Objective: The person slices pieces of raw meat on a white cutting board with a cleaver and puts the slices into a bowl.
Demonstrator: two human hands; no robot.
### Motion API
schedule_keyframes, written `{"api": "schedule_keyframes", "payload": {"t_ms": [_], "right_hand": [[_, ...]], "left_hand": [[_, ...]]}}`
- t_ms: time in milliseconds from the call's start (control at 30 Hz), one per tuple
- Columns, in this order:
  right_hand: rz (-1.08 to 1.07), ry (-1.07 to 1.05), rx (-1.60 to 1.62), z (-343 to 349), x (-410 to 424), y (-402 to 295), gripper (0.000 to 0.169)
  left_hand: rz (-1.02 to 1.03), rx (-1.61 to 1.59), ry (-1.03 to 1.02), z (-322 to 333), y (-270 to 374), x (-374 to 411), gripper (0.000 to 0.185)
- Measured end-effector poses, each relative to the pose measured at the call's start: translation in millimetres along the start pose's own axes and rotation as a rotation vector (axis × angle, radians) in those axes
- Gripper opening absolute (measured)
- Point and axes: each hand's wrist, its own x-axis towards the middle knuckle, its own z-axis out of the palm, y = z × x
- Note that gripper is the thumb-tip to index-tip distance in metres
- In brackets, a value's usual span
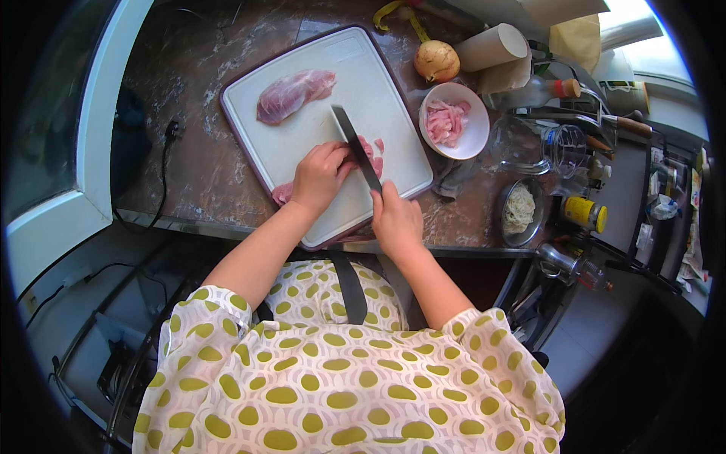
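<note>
My right hand [398, 220] is closed around the handle of a kitchen knife [357, 148], its blade slanting away over a white cutting board [266, 156] with a dark rim. Beside the blade, the bent fingers of my left hand [322, 175] press down at the board; what lies under them is mostly hidden. Small cut pieces of raw meat [377, 162] lie just right of the blade. A large whole piece of raw meat [292, 95] rests on the far left of the board. Another bit of meat [282, 194] shows by my left wrist.
Right of the board stand a white bowl [483, 126] with meat strips, an onion [437, 61], a paper roll [493, 48] and a glass jar [519, 139]. A metal bowl [505, 224] of pale shreds and a yellow-labelled jar [581, 214] sit nearer. A plugged cord [165, 164] lies left.
</note>
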Motion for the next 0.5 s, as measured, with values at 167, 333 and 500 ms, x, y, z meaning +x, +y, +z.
{"api": "schedule_keyframes", "payload": {"t_ms": [167,333,500], "right_hand": [[0.003,-0.003,0.01,-1,-13,2,0.02],[-0.018,0.064,0.042,24,34,-7,0.018],[0.048,-0.026,0.011,7,2,3,0.017]], "left_hand": [[0.001,-0.003,0.013,2,-1,-1,0.021],[0.026,0.037,-0.017,0,-3,1,0.019],[-0.024,0.014,0.031,2,0,-1,0.02]]}}
